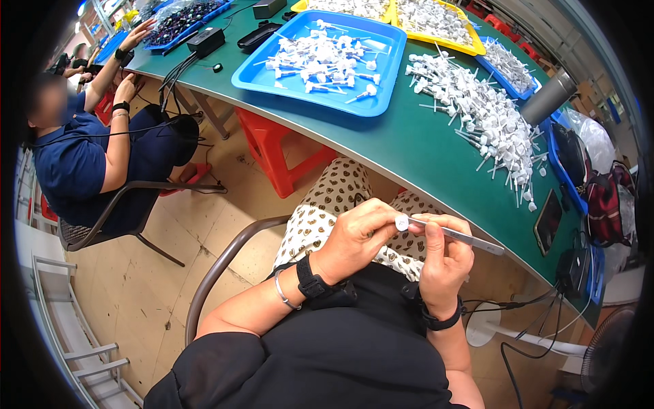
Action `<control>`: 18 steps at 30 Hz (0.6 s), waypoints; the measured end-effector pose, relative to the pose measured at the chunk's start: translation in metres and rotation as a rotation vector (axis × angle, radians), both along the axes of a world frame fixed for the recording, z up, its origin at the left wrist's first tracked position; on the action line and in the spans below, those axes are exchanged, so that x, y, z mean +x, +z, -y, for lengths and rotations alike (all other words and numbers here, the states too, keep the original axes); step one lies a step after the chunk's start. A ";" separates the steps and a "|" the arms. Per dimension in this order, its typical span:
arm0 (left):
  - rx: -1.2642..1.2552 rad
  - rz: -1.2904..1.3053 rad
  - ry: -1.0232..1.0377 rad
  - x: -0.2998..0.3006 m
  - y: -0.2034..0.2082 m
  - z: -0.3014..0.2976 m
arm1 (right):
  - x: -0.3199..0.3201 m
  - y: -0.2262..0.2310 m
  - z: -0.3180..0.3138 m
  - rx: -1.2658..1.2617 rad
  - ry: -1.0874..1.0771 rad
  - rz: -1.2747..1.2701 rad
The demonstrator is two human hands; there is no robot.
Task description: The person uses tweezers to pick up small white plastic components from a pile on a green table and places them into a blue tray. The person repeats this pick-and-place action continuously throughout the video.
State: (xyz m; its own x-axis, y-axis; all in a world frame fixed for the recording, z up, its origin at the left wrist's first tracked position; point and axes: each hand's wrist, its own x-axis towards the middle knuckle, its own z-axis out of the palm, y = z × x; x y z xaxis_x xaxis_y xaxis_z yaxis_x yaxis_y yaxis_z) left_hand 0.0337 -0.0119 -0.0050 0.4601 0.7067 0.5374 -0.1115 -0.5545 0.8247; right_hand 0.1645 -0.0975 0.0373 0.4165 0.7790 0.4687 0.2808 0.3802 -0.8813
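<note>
Sitting beside the green table [422,150], a person in a black top [340,361] and patterned trousers [327,201] works with both hands above the lap, just off the table's edge. From where I stand, the left hand [357,235] has its thumb and fingers pinched on a small white piece [401,223], whose round end faces up at the fingertips. The right hand [446,262] is closed on a slim grey strip [477,241], thumb pressed on one side and fingers behind; its far end juts out to the right, toward the table's edge. The other end comes up to the white piece between the two hands, though I can't make out whether they touch. Black bands [311,279] circle both wrists, and a silver bangle [283,290] sits on the left forearm. On the table, a loose heap of similar white pieces [470,102] spreads across the right half, with a grey cylinder [550,97] leaning at its far side and a dark phone [548,221] lying near the edge. A blue tray [385,78] holds more of them, and a yellow tray [479,46] behind is heaped too. A red stool [272,146] stands partly under the table. Over to the left, a co-worker [78,146] in dark blue sits with one arm stretched toward a tray of dark pieces [180,24].
</note>
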 end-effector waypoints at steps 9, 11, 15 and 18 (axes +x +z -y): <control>-0.004 0.024 -0.014 0.002 -0.004 0.003 | 0.004 0.007 0.004 -0.058 -0.017 0.217; 0.021 0.021 -0.011 0.002 -0.005 0.001 | 0.007 0.009 0.005 -0.087 0.002 0.211; -0.023 0.028 -0.040 0.003 -0.003 -0.001 | 0.004 0.012 0.005 -0.008 -0.032 0.144; -0.096 0.035 -0.052 0.002 -0.001 0.001 | 0.004 0.010 0.006 0.003 -0.039 0.200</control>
